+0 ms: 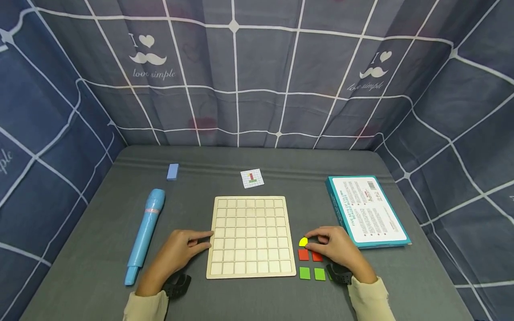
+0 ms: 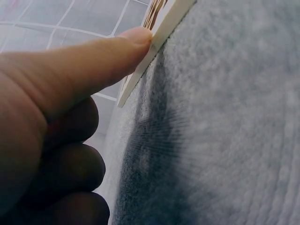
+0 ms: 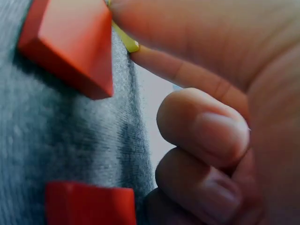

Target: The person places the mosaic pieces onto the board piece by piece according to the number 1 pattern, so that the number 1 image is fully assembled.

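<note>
A pale wooden grid board (image 1: 250,237) lies flat in the middle of the table. My left hand (image 1: 176,254) touches its left edge with thumb and index finger; in the left wrist view the thumb (image 2: 117,54) rests against the board's rim (image 2: 161,35) and the other fingers are curled. To the right of the board, my right hand (image 1: 339,247) pinches a yellow round-edged piece (image 1: 303,241) between thumb and index finger. Just below are red square pieces (image 1: 303,254), one partly behind the thumb. Green square pieces (image 1: 304,273) lie in a row nearer me.
A small pattern card (image 1: 252,178) lies beyond the board. At the left are a light-blue cylindrical stick (image 1: 145,236) and a small blue block (image 1: 172,172). A teal-edged box (image 1: 369,209) lies at the right. Grey patterned cloth (image 1: 257,67) hangs around the table.
</note>
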Motion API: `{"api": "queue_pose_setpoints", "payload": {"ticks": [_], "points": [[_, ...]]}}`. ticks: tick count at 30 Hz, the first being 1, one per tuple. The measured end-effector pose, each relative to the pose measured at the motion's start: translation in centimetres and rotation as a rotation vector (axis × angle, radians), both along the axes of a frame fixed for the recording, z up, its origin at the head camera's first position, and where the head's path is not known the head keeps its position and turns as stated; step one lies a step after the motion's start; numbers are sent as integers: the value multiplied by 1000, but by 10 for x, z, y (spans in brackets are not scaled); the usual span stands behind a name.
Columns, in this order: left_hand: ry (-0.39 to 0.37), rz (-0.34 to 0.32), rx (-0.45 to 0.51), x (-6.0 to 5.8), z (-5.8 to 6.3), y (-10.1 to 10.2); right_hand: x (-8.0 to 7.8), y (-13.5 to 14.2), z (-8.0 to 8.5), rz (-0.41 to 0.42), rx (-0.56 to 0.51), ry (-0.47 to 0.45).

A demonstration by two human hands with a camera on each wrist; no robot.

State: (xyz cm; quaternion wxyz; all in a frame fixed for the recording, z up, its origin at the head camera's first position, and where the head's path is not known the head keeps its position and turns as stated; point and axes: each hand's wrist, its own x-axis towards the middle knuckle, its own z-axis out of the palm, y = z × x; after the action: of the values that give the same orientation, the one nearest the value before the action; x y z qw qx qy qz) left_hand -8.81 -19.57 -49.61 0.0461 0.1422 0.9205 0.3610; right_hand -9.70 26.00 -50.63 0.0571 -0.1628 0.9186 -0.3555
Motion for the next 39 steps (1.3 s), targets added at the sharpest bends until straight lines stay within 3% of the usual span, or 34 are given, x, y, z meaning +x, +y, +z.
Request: {"api": "queue_pose_setpoints", "payload": {"ticks": [4,18,31,39], "points": [[-7,-2,-5,0,1,0,2,-3,2,2,19,-12],[-43,21,11,3,2,4,7,-16,11,17,199,112],[-50,33,47,-1,4,4,7,-18,23,-33,201,215],[-93,62,68,1,1,2,-9,-38,43,26,185,286]]}}
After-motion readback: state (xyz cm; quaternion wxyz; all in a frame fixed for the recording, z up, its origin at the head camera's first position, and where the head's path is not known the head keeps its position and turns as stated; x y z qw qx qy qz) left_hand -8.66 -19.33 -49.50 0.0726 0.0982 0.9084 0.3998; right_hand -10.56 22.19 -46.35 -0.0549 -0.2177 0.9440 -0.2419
